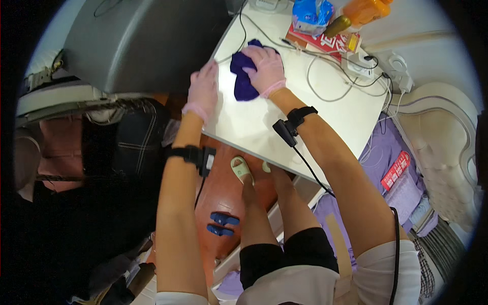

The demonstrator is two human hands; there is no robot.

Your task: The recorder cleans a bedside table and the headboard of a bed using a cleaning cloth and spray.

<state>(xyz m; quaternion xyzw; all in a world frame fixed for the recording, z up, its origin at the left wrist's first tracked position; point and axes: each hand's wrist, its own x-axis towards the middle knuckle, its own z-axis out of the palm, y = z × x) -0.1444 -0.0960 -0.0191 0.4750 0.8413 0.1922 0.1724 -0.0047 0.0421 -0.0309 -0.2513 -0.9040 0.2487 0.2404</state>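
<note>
My right hand [265, 69], in a thin pink glove, presses a dark purple cloth [246, 87] onto a white tabletop [248, 118]. The cloth lies bunched under the palm and sticks out past the fingers. Also gloved in pink, my left hand [203, 89] rests along the table's left edge, its fingers extended and close together, holding no object that I can see. A thin cable [244, 30] crosses the tabletop just beyond the cloth.
Behind the cloth stand a blue tissue pack [312, 17], an orange bottle [366, 13] and a red box [324, 42]. Tangled cables run to a white charger [358, 65] at right. A large dark grey panel [152, 45] borders the table's left. Blue slippers [225, 218] lie on the floor.
</note>
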